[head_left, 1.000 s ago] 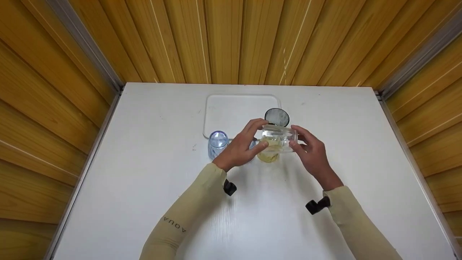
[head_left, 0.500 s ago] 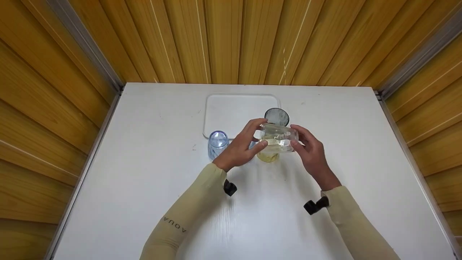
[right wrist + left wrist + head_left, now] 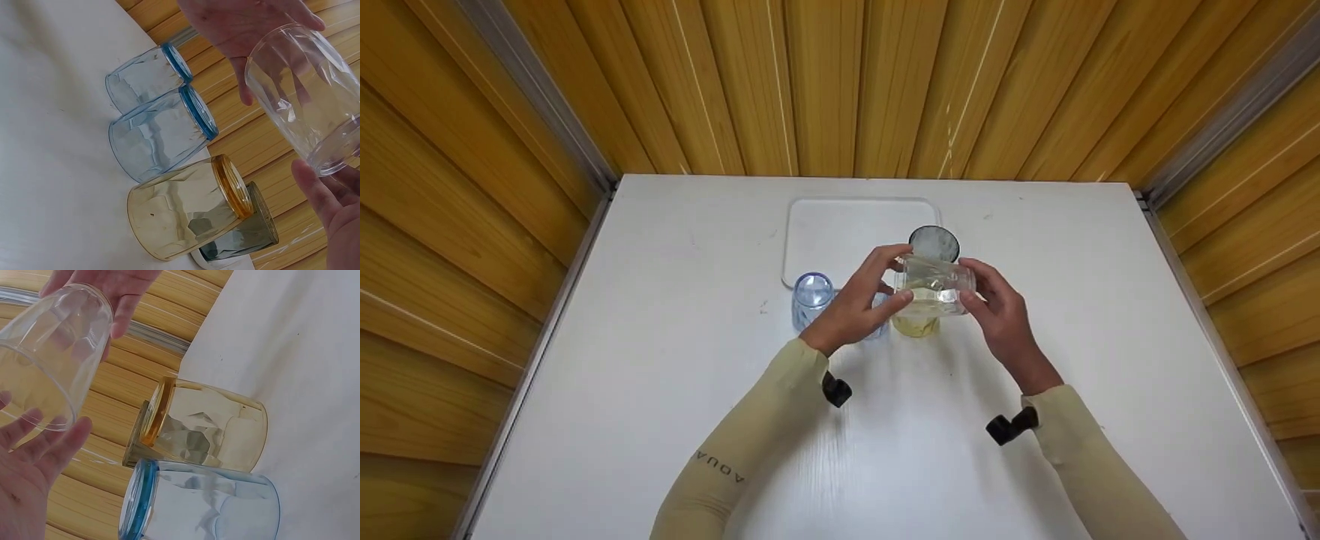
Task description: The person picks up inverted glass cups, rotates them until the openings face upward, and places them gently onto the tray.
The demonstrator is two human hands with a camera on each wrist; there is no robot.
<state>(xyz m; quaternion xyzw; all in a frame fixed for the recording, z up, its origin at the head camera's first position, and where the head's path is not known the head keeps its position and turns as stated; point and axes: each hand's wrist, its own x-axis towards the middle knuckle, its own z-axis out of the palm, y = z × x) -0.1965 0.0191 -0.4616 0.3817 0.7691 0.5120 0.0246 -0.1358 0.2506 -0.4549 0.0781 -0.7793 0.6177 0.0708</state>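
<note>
A clear drinking glass (image 3: 936,289) lies sideways in the air between both hands. My left hand (image 3: 851,304) holds it at the open rim, thumb in front and fingers behind. At the base end, my right hand (image 3: 1001,311) grips it between thumb and fingers. Just beneath stands an upside-down yellow glass (image 3: 180,211), partly hidden by the clear one in the head view. Two upside-down blue glasses (image 3: 157,138) stand left of it; the outer blue glass (image 3: 813,304) is by my left wrist. Behind the held glass is a dark grey glass (image 3: 934,244), its mouth upward.
A white rectangular tray (image 3: 840,217) lies toward the back of the white table (image 3: 697,300). The grey glass stands at its right side. Wood-panelled walls (image 3: 825,90) close off the back and both sides.
The clear glass has turned slightly between my hands and shifted a little to the left, with the right hand following. The standing glasses and the tray stay where they were.
</note>
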